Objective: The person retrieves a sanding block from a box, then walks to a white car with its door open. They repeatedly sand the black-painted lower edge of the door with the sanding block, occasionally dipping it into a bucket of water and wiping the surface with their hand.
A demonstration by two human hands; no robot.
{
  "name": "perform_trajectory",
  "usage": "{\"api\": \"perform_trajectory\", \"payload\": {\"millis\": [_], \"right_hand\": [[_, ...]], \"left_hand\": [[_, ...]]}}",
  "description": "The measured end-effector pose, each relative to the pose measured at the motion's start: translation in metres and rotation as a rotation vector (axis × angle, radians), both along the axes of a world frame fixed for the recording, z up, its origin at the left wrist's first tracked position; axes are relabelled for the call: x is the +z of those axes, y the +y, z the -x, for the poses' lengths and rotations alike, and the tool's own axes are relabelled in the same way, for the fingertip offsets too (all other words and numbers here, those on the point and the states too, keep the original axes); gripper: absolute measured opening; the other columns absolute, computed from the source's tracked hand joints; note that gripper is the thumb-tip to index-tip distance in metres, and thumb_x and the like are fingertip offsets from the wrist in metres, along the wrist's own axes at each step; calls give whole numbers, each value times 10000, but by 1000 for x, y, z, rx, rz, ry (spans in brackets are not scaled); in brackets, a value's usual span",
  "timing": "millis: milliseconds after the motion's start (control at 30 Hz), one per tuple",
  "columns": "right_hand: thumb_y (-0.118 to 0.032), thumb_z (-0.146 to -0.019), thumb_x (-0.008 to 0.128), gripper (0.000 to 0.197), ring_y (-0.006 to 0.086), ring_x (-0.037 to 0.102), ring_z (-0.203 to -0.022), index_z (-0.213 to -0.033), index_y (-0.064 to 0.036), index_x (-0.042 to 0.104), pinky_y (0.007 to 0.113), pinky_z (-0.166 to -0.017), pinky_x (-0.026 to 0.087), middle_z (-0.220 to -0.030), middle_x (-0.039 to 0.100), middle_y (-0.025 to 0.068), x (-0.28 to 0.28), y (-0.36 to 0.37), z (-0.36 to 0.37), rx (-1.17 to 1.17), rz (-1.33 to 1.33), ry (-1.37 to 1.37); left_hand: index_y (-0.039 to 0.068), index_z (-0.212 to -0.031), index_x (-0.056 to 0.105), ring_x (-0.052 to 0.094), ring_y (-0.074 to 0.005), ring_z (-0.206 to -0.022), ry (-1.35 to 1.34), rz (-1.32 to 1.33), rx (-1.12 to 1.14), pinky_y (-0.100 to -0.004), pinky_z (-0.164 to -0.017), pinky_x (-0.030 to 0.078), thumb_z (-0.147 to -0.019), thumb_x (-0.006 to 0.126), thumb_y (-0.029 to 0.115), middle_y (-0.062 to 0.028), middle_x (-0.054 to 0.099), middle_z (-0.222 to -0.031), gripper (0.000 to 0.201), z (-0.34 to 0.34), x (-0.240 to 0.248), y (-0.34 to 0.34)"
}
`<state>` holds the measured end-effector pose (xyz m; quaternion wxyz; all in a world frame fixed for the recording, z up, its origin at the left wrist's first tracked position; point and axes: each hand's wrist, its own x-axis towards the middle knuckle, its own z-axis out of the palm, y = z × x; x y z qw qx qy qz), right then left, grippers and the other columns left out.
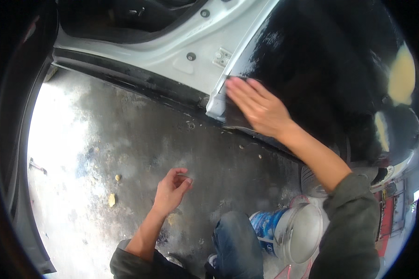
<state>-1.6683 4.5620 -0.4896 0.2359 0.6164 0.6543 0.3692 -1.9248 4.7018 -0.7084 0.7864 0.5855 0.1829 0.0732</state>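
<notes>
My right hand lies flat, fingers stretched out together, on the lower edge of a black car body panel. The fingertips reach the panel's border beside the pale door frame. Beneath the palm is a dark brownish patch; I cannot make out whether it is a thin sheet or the panel's own surface. My left hand hangs in the air above the floor, away from the car. Its fingers are loosely bent, with a gap between thumb and forefinger, and nothing shows in it.
A blue-and-white bucket with a pale round top stands by my knee. Beige filler marks the panel at far right, above a tyre. The black sill runs leftward. Small scraps lie on the stained floor.
</notes>
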Motion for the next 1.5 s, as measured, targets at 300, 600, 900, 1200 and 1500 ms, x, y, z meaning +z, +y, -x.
{"api": "perform_trajectory", "payload": {"millis": [300, 600, 900, 1200, 1500], "right_hand": [[-86, -916, 486, 521, 237, 403, -1515, -1412, 25, 604, 420, -1250, 289, -1566, 516, 114, -20, 1, 14, -86, 3, 10], [-92, -932, 482, 511, 197, 397, -1517, -1422, -17, 607, 411, -1265, 257, -1575, 511, 83, -7, -34, 3, -59, 146, 63], [-70, -917, 464, 556, 202, 358, -1538, -1460, 2, 561, 413, -1276, 226, -1605, 469, 97, -16, -38, 9, -147, 68, 67], [-61, -910, 486, 576, 231, 357, -1542, -1480, 0, 542, 437, -1269, 215, -1611, 461, 114, -55, -44, 9, -207, -175, 141], [-72, -918, 487, 560, 199, 362, -1534, -1473, -39, 560, 418, -1273, 222, -1611, 468, 45, -46, -2, 5, -71, -28, 11]], "left_hand": [[-20, -1247, 597, 718, -133, -879, -31, -43, 11, -281, -783, 557, -985, 674, 111, -89, 735, -973, 303, 0, 8, -6], [-24, -1212, 620, 731, -154, -830, -24, -102, 164, -283, -763, 571, -966, 668, 64, -96, 747, -928, 266, 5, 19, -8], [-33, -1228, 604, 686, -137, -883, 31, 73, 124, -294, -778, 582, -1003, 623, 76, -104, 717, -1028, 251, 5, 25, 3], [-17, -1153, 652, 720, -136, -795, -33, -177, 272, -271, -728, 561, -970, 653, 50, -85, 747, -923, 194, 12, 18, 8], [-16, -1133, 664, 735, -155, -803, -23, -307, 228, -281, -727, 559, -959, 677, 82, -86, 747, -893, 200, -1, 24, 4]]}}
